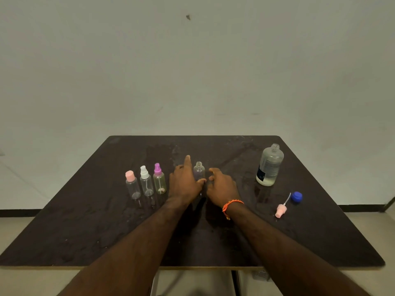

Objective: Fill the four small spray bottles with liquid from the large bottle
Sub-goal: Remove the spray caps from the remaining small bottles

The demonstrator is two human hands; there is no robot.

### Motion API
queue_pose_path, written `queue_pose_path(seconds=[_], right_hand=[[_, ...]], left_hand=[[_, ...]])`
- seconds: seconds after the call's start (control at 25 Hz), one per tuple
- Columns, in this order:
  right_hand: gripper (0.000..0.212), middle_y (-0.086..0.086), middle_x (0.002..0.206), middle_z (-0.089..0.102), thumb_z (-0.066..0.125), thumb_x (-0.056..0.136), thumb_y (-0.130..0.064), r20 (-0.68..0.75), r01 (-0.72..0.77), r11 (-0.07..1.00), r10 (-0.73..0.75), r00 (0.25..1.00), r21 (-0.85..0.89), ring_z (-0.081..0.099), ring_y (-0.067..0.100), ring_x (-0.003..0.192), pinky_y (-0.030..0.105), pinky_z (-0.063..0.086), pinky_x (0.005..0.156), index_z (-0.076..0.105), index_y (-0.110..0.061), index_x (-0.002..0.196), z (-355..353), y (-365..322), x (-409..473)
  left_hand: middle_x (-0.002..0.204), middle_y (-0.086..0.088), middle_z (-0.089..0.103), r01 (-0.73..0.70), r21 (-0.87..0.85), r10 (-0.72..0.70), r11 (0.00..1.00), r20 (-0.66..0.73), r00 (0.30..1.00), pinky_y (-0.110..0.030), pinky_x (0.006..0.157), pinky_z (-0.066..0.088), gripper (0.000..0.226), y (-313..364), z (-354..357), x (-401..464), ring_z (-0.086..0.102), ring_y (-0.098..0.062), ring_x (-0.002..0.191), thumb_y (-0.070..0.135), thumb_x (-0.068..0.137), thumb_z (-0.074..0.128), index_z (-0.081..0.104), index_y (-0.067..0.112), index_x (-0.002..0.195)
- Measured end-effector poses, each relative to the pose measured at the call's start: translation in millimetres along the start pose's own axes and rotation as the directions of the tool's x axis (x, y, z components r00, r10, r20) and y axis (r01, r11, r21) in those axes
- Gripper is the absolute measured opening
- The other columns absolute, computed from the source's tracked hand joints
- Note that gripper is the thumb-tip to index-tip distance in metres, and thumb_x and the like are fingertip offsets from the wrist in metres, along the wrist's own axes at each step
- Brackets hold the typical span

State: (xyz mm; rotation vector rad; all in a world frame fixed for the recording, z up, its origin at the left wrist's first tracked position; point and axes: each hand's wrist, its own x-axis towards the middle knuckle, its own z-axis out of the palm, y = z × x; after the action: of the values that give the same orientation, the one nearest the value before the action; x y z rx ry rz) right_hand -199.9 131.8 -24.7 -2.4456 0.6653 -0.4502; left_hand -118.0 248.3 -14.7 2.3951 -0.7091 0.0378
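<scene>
On the dark, wet-streaked counter (85,227), the large clear round-shouldered plastic bottle (269,165) stands uncapped at two o'clock, its dark label too blurred to read. The left hand (184,182), forefinger straight, and the right hand (222,186), its grip loosely curled, flank the open clear small bottle (199,170); whether either holds it cannot be told. At ten o'clock stand three capped clear spray bottles (146,182).

Both hands (185,182) (222,185) flank uncapped small bottle (199,170); large bottle (269,165) open, right.
</scene>
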Motion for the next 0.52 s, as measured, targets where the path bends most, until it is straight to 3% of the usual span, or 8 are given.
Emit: queue_pose_path(seconds=[0.16,0.32,0.4,0.52], right_hand=[[0.045,-0.003,0.109,0.072,0.054,0.087,-0.023,-0.097,0.017,0.995,-0.027,0.995,-0.103,0.066,0.025,0.106,0.042,0.049,0.092,0.052,-0.025,0.132,-17,-4,-20],[0.038,0.002,0.102,0.074,0.051,0.086,-0.023,-0.14,0.119,0.979,-0.142,0.98,-0.164,0.068,0.028,0.098,0.042,0.05,0.085,0.058,-0.023,0.123,-17,-23,-41],[0.039,0.006,0.099,0.073,0.05,0.084,-0.022,-0.125,0.169,0.969,-0.193,0.973,-0.182,0.067,0.033,0.094,0.043,0.05,0.08,0.057,-0.023,0.123,-11,-36,-47],[0.038,-0.002,0.097,0.072,0.052,0.084,-0.021,-0.077,0.213,0.97,-0.222,0.972,-0.118,0.067,0.027,0.093,0.041,0.052,0.083,0.059,-0.026,0.121,3,-55,-49]], left_hand=[[0.141,-0.003,0.061,-0.183,0.084,0.197,0.979,-0.197,0.96,-0.043,0.11,0.035,0.074,5,-19,-30,0.047,-0.023,0.135,0.042,0.093,0.068,0.039,0.02,0.157],[0.141,0.0,0.062,-0.276,0.258,0.346,0.926,-0.28,0.895,-0.046,0.107,0.029,0.056,-16,-57,-40,0.042,-0.022,0.139,0.039,0.09,0.072,0.059,0.022,0.142],[0.15,-0.001,0.056,-0.227,0.333,0.333,0.915,-0.307,0.892,-0.048,0.105,0.028,0.055,-34,-76,-35,0.036,-0.025,0.146,0.041,0.089,0.073,0.06,0.022,0.139],[0.16,-0.005,0.042,-0.064,0.383,0.171,0.921,-0.251,0.953,-0.052,0.108,0.025,0.059,-58,-102,-20,0.021,-0.028,0.154,0.057,0.09,0.068,0.06,0.022,0.137]])
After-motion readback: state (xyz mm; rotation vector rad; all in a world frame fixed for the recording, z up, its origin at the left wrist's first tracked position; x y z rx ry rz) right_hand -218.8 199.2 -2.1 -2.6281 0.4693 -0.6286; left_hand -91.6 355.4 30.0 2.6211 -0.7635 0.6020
